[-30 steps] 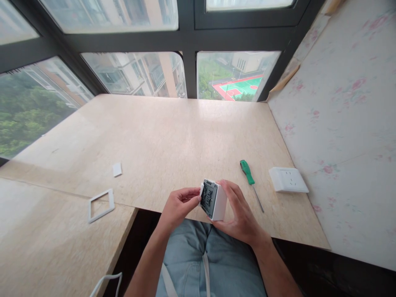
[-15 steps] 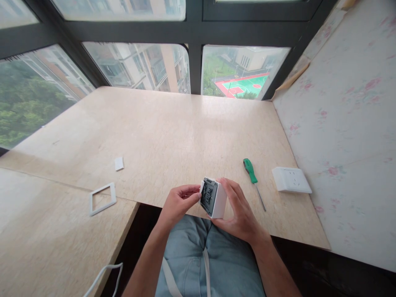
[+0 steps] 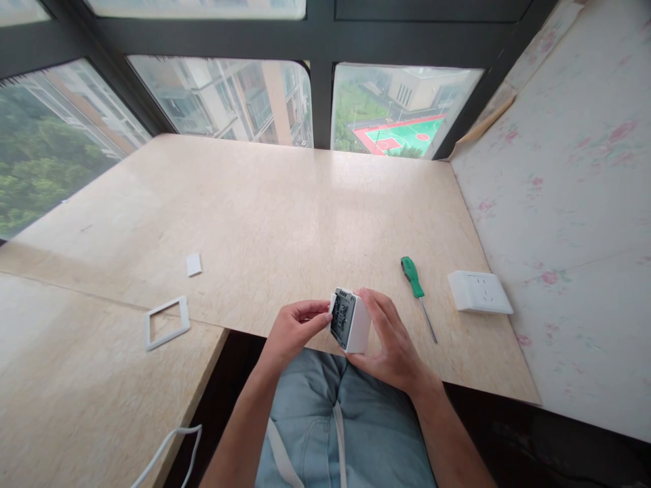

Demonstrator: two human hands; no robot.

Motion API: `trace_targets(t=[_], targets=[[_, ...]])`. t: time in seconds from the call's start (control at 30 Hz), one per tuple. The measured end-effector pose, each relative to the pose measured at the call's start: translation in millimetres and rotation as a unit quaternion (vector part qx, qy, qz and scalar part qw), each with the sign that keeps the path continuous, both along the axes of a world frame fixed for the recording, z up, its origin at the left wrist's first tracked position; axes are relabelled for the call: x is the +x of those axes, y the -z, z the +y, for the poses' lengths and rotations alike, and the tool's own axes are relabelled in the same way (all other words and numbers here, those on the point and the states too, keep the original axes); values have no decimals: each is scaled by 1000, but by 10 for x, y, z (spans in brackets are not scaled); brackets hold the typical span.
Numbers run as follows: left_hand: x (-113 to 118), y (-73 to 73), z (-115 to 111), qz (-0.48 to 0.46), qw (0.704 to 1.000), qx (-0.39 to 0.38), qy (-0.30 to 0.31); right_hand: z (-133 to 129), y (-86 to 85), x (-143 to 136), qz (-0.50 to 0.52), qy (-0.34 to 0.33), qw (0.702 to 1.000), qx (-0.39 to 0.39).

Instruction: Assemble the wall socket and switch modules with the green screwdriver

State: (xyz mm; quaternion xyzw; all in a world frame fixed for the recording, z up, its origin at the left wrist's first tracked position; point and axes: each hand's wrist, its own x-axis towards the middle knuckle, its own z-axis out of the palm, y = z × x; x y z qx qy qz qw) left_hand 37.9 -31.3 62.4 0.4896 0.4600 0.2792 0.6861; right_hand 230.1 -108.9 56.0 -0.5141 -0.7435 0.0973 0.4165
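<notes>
A white box (image 3: 359, 330), its grey face (image 3: 342, 320) turned left, is at the near edge of the counter (image 3: 305, 224). The right hand (image 3: 391, 344) clasps it; the left hand (image 3: 295, 331) pinches a white piece (image 3: 332, 302) by that face. A screwdriver (image 3: 413, 278) and socket (image 3: 481, 293) lie rightward, a frame (image 3: 184, 313) leftward.

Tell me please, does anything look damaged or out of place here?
Yes: beside the window frame, the wallpaper has a brown strip that seems to peel away, which looks odd against the flat rest. In the right hand, the box shows a dark face, too small to judge for damage. I see nothing spilled.
</notes>
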Motion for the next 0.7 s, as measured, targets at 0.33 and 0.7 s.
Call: trace_targets(t=[0.33, 0.7], targets=[[-18, 14, -11, 12, 1000, -3, 9, -1, 5, -1, -3, 1, 1000, 6], [2, -26, 1, -10, 1000, -4, 9, -10, -13, 3, 0, 0, 1000, -2]])
